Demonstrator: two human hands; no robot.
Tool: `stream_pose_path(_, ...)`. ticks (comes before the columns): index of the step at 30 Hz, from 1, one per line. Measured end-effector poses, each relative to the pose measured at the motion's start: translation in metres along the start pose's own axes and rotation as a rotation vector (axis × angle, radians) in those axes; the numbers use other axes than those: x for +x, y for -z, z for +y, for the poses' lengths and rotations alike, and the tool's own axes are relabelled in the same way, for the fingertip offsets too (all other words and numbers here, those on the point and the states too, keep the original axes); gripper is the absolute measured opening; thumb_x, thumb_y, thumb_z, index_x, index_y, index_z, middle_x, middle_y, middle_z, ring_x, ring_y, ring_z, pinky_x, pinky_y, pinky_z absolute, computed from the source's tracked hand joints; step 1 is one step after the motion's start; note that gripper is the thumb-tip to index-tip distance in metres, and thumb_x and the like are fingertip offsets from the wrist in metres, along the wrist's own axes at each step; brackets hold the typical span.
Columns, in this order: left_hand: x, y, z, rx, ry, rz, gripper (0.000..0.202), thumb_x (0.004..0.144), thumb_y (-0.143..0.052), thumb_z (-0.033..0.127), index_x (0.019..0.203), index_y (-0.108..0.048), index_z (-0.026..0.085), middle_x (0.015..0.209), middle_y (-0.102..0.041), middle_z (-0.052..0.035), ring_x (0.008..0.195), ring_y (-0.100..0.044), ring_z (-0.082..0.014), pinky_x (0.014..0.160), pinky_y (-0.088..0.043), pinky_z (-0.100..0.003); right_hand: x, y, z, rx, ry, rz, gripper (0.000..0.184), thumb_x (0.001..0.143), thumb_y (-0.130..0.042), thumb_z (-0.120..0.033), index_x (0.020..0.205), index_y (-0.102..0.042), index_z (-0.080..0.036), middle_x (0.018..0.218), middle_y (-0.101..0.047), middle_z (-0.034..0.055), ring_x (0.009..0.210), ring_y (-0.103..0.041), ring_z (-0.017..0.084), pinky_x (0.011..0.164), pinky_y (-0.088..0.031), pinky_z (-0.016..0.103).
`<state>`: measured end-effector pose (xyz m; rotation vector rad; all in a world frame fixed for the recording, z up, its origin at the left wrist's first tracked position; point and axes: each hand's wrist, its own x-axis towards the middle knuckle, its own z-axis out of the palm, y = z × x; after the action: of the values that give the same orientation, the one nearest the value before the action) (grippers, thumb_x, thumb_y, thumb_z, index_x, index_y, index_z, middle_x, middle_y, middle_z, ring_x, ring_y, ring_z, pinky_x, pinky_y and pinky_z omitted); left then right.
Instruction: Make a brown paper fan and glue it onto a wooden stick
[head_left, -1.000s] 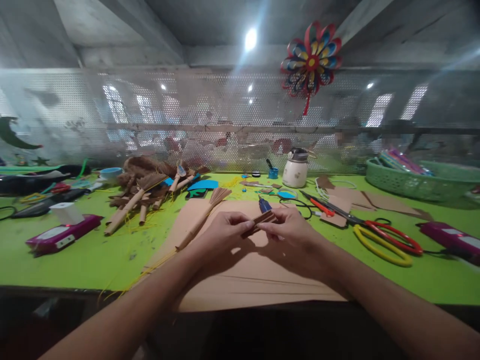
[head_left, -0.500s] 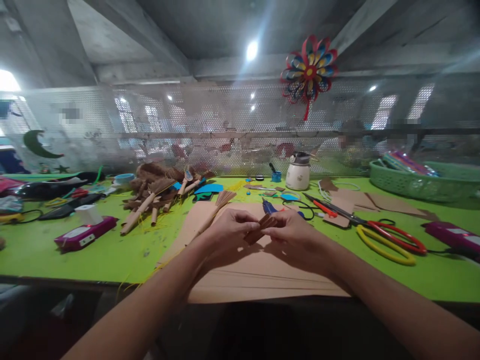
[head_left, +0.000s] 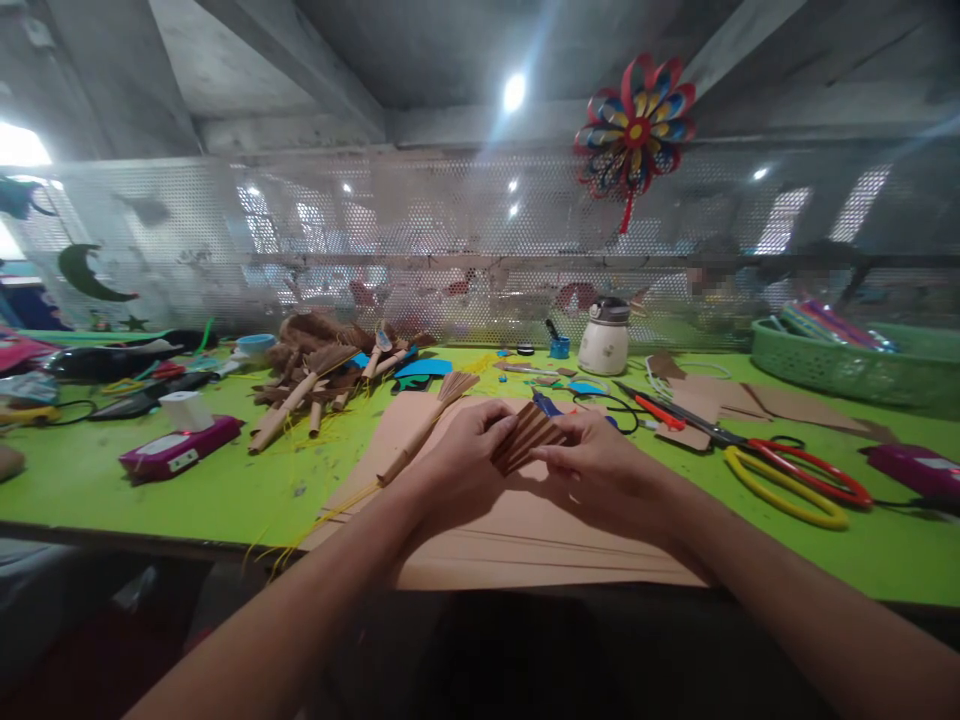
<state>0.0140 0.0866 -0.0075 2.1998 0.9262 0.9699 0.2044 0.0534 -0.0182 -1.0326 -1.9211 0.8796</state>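
Note:
Between my two hands is a small piece of pleated brown paper [head_left: 529, 438], its folds fanned apart. My left hand [head_left: 476, 445] is closed on its left side, thumb on top. On its right edge, my right hand [head_left: 592, 452] pinches the paper between thumb and fingers. Both hands are just above a stack of brown paper sheets [head_left: 480, 550]. A rolled paper stick with a fanned end [head_left: 420, 435] lies on the sheets, left of my left hand. Behind my right hand a blue glue gun [head_left: 547, 404] is partly hidden.
Large scissors [head_left: 784, 485] with red and yellow handles lie on the green table [head_left: 247, 500] at right. A heap of rolled paper sticks [head_left: 311, 385] stands at left, near a purple power strip [head_left: 180, 448]. A white jar [head_left: 604, 340] and green basket [head_left: 847, 365] stand behind.
The pleated paper has spread from a narrow folded strip into a wider fan between my hands. The whole view has shifted slightly.

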Motion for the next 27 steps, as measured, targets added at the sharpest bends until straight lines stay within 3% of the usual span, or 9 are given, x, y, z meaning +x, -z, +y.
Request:
stream_pose_path(6, -0.012, -0.009, 0.005, 0.216, -0.101, 0.185, 0.020, 0.088, -0.039, 0.026, 0.076, -0.053, 0.017, 0.070, -0.056, -0.0006, 0.064, -0.046, -0.0121, 0.061, -0.037, -0.026, 0.004, 0.008, -0.001, -0.026, -0.011, -0.090, 0.010, 0.074, -0.059, -0.019, 0.065, -0.063, -0.014, 0.050, -0.054, -0.0019, 0.045, -0.046, 0.008, 0.043, -0.034, 0.020)
stream_pose_path(9, -0.010, -0.010, 0.001, 0.294, -0.156, 0.220, 0.014, 0.085, -0.044, 0.023, 0.074, -0.051, 0.017, 0.070, -0.055, 0.0001, 0.064, -0.045, -0.0121, 0.062, -0.036, -0.026, 0.006, 0.009, 0.002, -0.013, -0.003, -0.088, 0.009, 0.071, -0.060, -0.017, 0.063, -0.063, -0.014, 0.048, -0.053, -0.0025, 0.044, -0.045, 0.007, 0.043, -0.033, 0.020)
stream_pose_path(13, -0.008, -0.009, 0.000, 0.324, -0.299, 0.203, 0.015, 0.087, -0.042, 0.019, 0.077, -0.053, 0.017, 0.073, -0.053, -0.0002, 0.067, -0.046, -0.0122, 0.064, -0.038, -0.026, 0.007, 0.006, 0.004, 0.041, 0.021, -0.034, 0.013, 0.067, -0.053, -0.010, 0.068, -0.066, -0.014, 0.050, -0.054, -0.0028, 0.045, -0.045, 0.007, 0.044, -0.034, 0.019)
stream_pose_path(17, -0.010, -0.006, 0.004, 0.316, -0.460, 0.125, 0.020, 0.081, -0.043, 0.007, 0.092, -0.056, 0.018, 0.082, -0.056, -0.0027, 0.077, -0.050, -0.0133, 0.070, -0.041, -0.026, 0.007, 0.008, 0.004, 0.010, 0.033, 0.082, 0.020, 0.066, -0.050, -0.008, 0.073, -0.068, -0.014, 0.057, -0.059, -0.0010, 0.049, -0.051, 0.009, 0.048, -0.040, 0.021)
stream_pose_path(22, -0.014, -0.001, 0.003, 0.315, -0.574, 0.088, 0.034, 0.071, -0.045, 0.000, 0.095, -0.061, 0.019, 0.089, -0.057, -0.0060, 0.085, -0.052, -0.0159, 0.075, -0.043, -0.030, 0.009, 0.021, 0.011, -0.166, 0.197, 0.236, 0.019, 0.070, -0.054, -0.011, 0.080, -0.070, -0.016, 0.066, -0.065, 0.0011, 0.057, -0.056, 0.012, 0.054, -0.045, 0.024)
stream_pose_path(25, -0.015, 0.002, 0.004, 0.256, -0.555, 0.080, 0.028, 0.071, -0.049, 0.005, 0.090, -0.063, 0.019, 0.088, -0.060, -0.0061, 0.083, -0.053, -0.0167, 0.076, -0.044, -0.031, 0.009, 0.028, 0.014, -0.231, 0.293, 0.291, 0.014, 0.075, -0.058, -0.017, 0.080, -0.070, -0.017, 0.069, -0.066, 0.0022, 0.059, -0.058, 0.013, 0.057, -0.046, 0.025)
stream_pose_path(27, -0.013, 0.005, 0.006, 0.163, -0.446, 0.210, 0.018, 0.074, -0.051, 0.010, 0.086, -0.062, 0.018, 0.086, -0.060, -0.0058, 0.083, -0.054, -0.0170, 0.077, -0.043, -0.031, 0.009, 0.029, 0.014, -0.272, 0.357, 0.278, 0.015, 0.079, -0.056, -0.019, 0.083, -0.071, -0.018, 0.071, -0.067, 0.0029, 0.063, -0.060, 0.014, 0.060, -0.047, 0.027)
